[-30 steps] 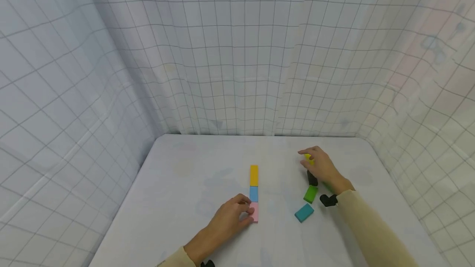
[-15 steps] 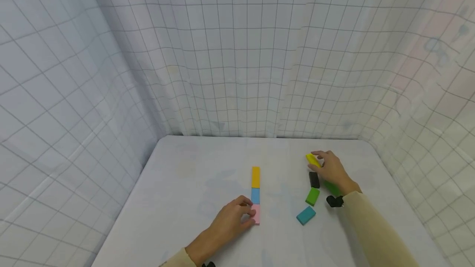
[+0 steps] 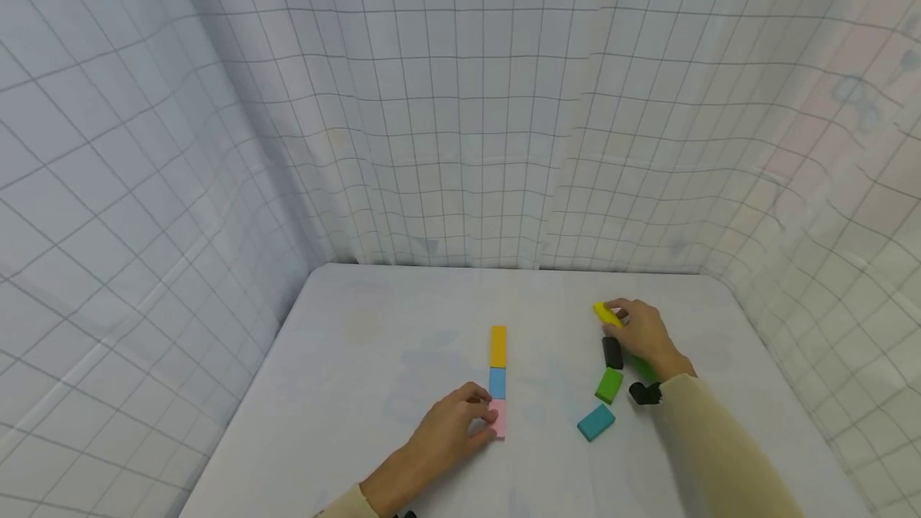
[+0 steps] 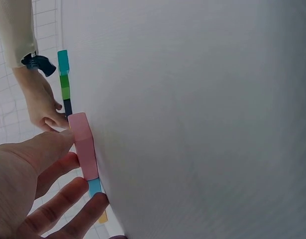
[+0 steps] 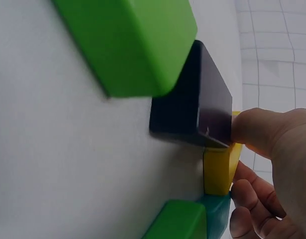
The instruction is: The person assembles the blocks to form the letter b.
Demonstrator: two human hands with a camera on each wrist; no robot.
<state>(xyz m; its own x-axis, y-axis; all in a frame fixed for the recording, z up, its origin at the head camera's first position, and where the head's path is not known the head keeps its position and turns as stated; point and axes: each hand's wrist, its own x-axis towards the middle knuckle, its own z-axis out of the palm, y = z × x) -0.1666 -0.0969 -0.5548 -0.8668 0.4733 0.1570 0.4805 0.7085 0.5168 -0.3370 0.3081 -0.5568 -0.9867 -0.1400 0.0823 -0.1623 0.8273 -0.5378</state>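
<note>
My left hand [image 3: 444, 434] rests with bent, relaxed fingers at a pink block [image 4: 84, 154]; thumb and index fingertip touch it from the same side. That block ends a straight row with a light blue block [image 3: 498, 383] and an orange block [image 3: 499, 346]. Farther right, my right hand [image 3: 643, 334] pinches a yellow block [image 3: 605, 312] between thumb and fingers, and the block appears to sit on the table. Just nearer lies a black block [image 3: 612, 352], close to the right thumb in the right wrist view.
A small green block [image 3: 608, 384] and a teal block [image 3: 596, 422] lie nearer on the white table [image 3: 345, 358]. Another green block [image 3: 643, 368] is partly hidden beneath my right wrist. A second teal block [image 5: 217, 214] shows beyond it. Gridded white curtains [image 3: 432, 142] surround the table.
My right hand has shifted right and slightly nearer, its thumb and fingers closing around the yellow block. The left hand has stayed at the pink block. The head view has moved slightly.
</note>
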